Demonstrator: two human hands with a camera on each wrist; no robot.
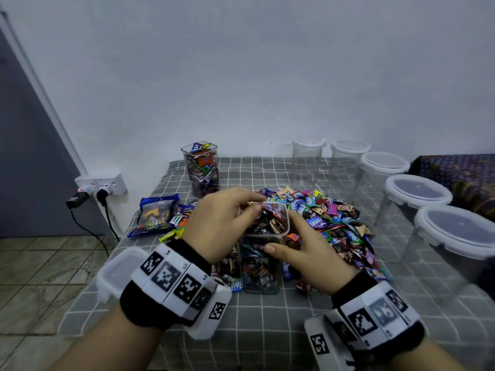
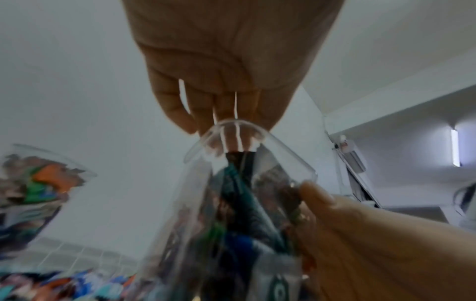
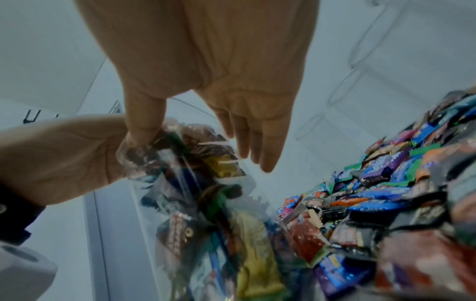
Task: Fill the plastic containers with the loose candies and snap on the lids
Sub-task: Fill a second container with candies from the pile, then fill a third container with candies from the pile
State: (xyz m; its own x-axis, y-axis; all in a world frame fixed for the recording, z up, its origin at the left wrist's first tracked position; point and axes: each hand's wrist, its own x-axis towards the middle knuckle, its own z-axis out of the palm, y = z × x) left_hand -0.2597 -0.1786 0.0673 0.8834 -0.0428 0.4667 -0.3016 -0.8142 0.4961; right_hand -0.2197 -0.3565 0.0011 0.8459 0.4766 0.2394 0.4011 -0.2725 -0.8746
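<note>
A loose lid (image 1: 117, 271) lies at the near left corner of the counter (image 1: 267, 317), partly behind the left wrist, and a filled open container (image 1: 200, 167) stands further back. In the middle stands the container (image 1: 263, 253) being packed, its mouth open and candies heaped to the rim. The left hand (image 1: 222, 223) reaches over that mouth from above with its fingers curled down onto the top wrappers; whether it pinches one or only presses is not clear. The right hand (image 1: 308, 255) steadies the container's right side, thumb on the near wall and straight fingers flat along the far side. To the right spreads the candy pile (image 1: 334, 218), and beyond it a row of lidded empty containers (image 1: 417, 191).

The step looks like settling the candies before lidding. To do it well, press the heap down evenly until nothing pokes above the rim, keep the right hand bracing the wall so the tall container does not tip, and clear stray wrappers from the rim so the lid can seat and snap all round
</note>
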